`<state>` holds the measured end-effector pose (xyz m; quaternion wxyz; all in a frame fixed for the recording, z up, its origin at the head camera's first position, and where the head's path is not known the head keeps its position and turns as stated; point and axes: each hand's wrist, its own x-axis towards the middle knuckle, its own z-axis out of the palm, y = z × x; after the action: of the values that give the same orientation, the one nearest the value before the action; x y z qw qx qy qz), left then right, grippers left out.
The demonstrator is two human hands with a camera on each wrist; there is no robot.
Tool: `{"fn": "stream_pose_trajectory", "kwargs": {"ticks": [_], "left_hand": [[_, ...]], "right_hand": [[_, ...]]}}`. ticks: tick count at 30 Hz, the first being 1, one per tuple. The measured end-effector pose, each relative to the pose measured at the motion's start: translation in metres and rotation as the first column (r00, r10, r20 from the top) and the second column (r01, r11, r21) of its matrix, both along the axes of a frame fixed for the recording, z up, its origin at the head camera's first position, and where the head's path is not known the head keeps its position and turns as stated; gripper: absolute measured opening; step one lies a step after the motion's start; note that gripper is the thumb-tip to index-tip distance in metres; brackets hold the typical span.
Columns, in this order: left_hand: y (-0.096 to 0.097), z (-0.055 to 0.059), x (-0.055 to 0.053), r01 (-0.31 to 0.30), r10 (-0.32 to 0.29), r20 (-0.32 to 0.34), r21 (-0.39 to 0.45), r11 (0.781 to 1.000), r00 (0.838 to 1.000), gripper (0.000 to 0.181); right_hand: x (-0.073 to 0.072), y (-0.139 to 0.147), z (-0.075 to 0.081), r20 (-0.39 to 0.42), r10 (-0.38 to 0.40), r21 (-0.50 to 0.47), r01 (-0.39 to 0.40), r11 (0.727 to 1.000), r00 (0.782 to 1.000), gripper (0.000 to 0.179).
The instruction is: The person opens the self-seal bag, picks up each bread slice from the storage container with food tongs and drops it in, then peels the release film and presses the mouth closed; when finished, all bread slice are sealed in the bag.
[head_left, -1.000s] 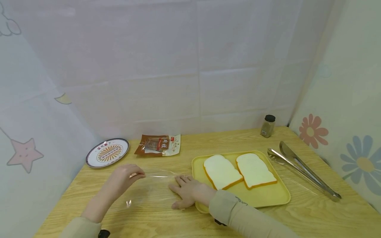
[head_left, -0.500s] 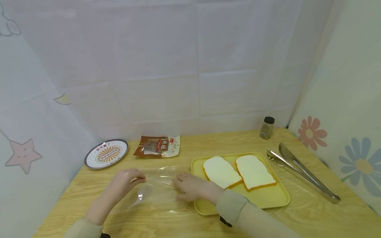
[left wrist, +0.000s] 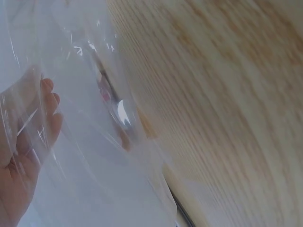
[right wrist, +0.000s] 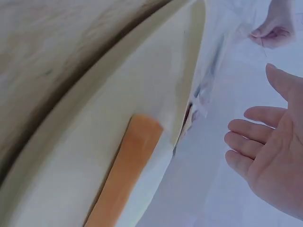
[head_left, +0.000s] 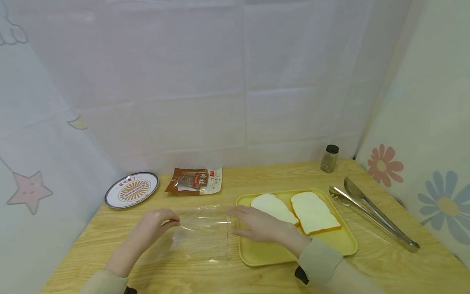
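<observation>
A clear plastic bag (head_left: 200,241) with a thin red line near its right end is spread over the table, its near edge hard to make out. My left hand (head_left: 151,228) pinches the bag's upper left corner and lifts it slightly. In the left wrist view the film hangs in front of my left hand (left wrist: 28,127). My right hand (head_left: 258,224) hovers over the tray's left side, close to the bag's right end. In the right wrist view my right hand (right wrist: 272,142) has its fingers spread and nothing in its palm.
A yellow tray (head_left: 264,255) bears two white bread slices (head_left: 313,212) with orange crusts. Metal tongs (head_left: 376,216) lie to its right. Behind stand a spice jar (head_left: 329,158) with a black lid, a brown-and-white packet (head_left: 194,181) and a patterned plate (head_left: 132,190).
My right hand has lifted off the bag and moved right over the tray, uncovering the bag's right end. My left hand keeps its pinch at nearly the same spot.
</observation>
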<state>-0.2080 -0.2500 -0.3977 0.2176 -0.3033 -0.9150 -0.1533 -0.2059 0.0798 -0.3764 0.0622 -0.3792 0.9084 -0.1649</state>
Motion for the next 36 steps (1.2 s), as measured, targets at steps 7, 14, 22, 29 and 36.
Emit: {"fn": "stream_pose_trajectory", "kwargs": {"ticks": [7,14,22,29,36], "left_hand": [[0.000,-0.002,-0.002,0.031,-0.031,-0.019,0.010,0.999,0.999,0.015],[-0.001,0.000,-0.001,0.017,-0.018,0.036,0.018,1.000,0.999,0.013],[-0.002,0.001,-0.001,0.009,-0.010,0.063,0.018,1.000,0.998,0.012],[-0.004,-0.002,-0.004,0.068,-0.069,0.013,0.069,0.995,0.998,0.017],[-0.005,-0.004,-0.005,0.060,-0.062,0.017,0.068,0.996,0.998,0.019]], "right_hand": [[0.009,0.052,-0.001,0.054,-0.114,-0.132,0.120,0.984,0.992,0.062],[0.022,0.109,-0.002,-0.025,-0.214,-0.202,0.205,0.958,0.977,0.067],[0.026,0.177,-0.002,-0.040,-0.358,-0.280,0.333,0.900,0.933,0.064],[0.026,0.240,0.002,-0.054,-0.525,-0.257,0.497,0.829,0.849,0.063],[0.026,0.297,-0.018,-0.059,-0.658,-0.191,0.638,0.746,0.751,0.062]]}}
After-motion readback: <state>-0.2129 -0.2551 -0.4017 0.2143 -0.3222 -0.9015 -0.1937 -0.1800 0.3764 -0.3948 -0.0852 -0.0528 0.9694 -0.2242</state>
